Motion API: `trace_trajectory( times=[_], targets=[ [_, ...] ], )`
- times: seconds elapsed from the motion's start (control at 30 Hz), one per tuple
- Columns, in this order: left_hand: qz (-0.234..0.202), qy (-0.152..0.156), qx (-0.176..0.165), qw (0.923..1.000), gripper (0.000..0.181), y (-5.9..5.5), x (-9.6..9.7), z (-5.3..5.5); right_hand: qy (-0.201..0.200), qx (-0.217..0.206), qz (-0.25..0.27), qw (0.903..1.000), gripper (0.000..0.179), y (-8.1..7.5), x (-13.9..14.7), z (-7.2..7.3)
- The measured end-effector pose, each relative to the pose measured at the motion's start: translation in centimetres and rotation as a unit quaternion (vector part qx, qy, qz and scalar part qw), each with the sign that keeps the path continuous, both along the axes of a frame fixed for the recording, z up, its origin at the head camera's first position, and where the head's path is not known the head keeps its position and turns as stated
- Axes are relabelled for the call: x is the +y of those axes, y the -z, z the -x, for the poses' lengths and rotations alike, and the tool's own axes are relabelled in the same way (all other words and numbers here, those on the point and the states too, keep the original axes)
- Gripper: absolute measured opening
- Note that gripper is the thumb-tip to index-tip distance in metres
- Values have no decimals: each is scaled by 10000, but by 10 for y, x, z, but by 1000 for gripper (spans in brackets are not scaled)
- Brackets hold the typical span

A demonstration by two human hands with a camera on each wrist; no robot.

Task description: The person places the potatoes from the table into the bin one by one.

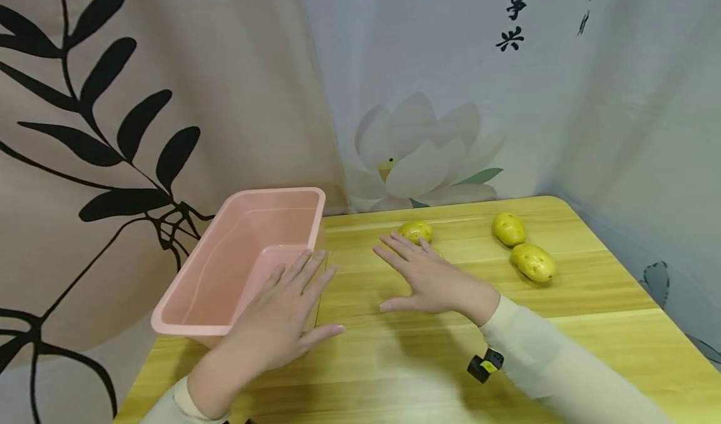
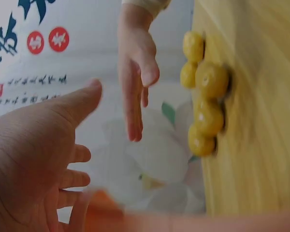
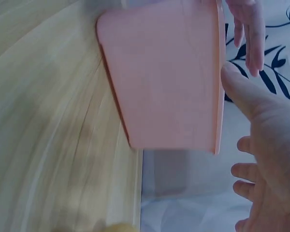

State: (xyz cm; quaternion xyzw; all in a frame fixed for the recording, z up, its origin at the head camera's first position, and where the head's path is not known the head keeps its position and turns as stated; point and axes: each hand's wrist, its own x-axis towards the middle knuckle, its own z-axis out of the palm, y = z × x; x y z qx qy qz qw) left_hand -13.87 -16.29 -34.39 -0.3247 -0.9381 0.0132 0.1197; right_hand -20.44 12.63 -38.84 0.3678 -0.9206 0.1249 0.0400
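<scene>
My left hand (image 1: 276,324) hovers with spread, straight fingers over the near right rim of a pink plastic tub (image 1: 225,255); nothing is in its grasp. Palm down, my right hand (image 1: 434,283) is held above the table, fingers extended toward the tub and holding nothing. Just past its fingertips lies a yellow potato (image 1: 415,230), partly covered by the hand in the head view. Two more potatoes, one farther back (image 1: 509,228) and one nearer (image 1: 532,262), lie together at the right. The left wrist view reveals several potatoes (image 2: 210,117) in a cluster.
The wooden table (image 1: 360,374) ends at a back edge against a printed curtain (image 1: 253,86) with leaves, a lotus and black characters. The tub stands at the table's left side. A small black device (image 1: 485,366) is strapped at the right wrist.
</scene>
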Motion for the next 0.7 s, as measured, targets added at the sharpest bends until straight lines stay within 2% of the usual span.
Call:
trace_trajectory(
  times=[0.2, 0.3, 0.47, 0.57, 0.7],
  targets=[
    [-191, -202, -123, 9995, 80, 3, -32, 7, -216, -13, 1, 9998, 96, 0, -29, 9],
    [-216, -389, -387, 9983, 78, 5, -46, 10, -284, 17, -164, 9995, 96, 1, -44, 12],
    [-326, -821, -880, 9922, 79, 2, -74, 22, -509, 178, -120, 9985, 95, -2, -70, 16],
    [-336, -1031, -979, 9893, 81, 0, -91, 31, -556, 394, -44, 9977, 93, -4, -85, 17],
    [-366, -1254, -1119, 9851, 82, 1, -109, 38, -577, 406, -128, 9974, 89, -9, -105, 15]
  ],
)
